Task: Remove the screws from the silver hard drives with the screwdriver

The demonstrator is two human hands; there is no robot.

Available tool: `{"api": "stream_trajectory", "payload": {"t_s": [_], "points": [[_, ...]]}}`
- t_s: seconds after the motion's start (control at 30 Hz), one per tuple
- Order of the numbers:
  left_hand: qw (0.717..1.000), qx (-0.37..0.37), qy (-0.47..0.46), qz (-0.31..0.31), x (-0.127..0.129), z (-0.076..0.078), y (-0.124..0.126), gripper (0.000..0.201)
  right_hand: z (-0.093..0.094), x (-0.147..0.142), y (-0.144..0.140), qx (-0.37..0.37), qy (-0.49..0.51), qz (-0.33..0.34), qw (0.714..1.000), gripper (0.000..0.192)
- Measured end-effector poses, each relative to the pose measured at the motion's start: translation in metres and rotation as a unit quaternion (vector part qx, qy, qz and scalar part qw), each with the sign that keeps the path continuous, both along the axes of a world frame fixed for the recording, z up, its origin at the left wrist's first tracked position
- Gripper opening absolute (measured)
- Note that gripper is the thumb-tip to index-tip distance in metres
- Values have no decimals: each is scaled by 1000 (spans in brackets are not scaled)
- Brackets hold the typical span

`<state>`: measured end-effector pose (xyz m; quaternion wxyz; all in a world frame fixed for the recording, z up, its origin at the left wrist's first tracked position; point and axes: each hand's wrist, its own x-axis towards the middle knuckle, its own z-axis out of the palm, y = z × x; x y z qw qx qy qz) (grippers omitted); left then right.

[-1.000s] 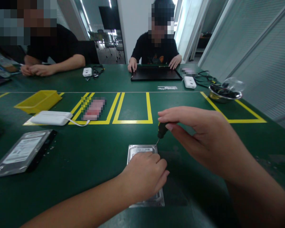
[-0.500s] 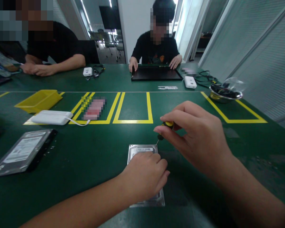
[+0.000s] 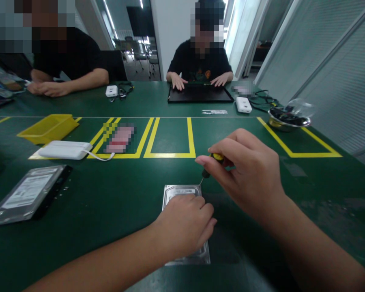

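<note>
A silver hard drive (image 3: 180,190) lies flat on the green table in front of me. My left hand (image 3: 184,226) rests on top of it with curled fingers, pressing it down and hiding most of it. My right hand (image 3: 246,174) grips a small screwdriver (image 3: 209,166) with a yellow and black handle. Its thin tip touches the drive's far right corner.
A second hard drive (image 3: 28,194) lies at the left. Beyond it are a white box with a cable (image 3: 65,149) and a yellow tray (image 3: 47,128). Yellow tape squares (image 3: 169,155) mark the table. A metal bowl (image 3: 287,120) stands far right. Two people sit across; one has hands on a black laptop (image 3: 199,94).
My right hand has shifted its hold on the screwdriver, fingers curling round the handle so the yellow part shows. The left hand and drive have stayed put. The person opposite moved both hands slightly.
</note>
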<state>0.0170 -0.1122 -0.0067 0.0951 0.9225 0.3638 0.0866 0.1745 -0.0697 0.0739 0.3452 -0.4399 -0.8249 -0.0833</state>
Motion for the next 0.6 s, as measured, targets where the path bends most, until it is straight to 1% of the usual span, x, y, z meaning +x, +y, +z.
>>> {"api": "stream_trajectory", "payload": {"t_s": [0.17,0.23,0.3,0.4,0.5,0.6], "points": [[1000,3,2,-1,0,0,0,21,-3,-1,1,33,8,-5,999,28],[1000,4,2,0,0,0,0,21,-3,-1,2,31,14,-4,999,27],[1000,4,5,-1,1,-1,1,22,-2,-1,2,20,27,3,999,23],[1000,6,5,-1,1,-1,1,22,1,0,2,-12,51,31,998,14],[1000,6,4,-3,0,-1,1,21,5,2,2,-41,66,50,996,18],[1000,4,2,-4,0,-1,1,21,8,5,1,-52,78,50,994,22]]}}
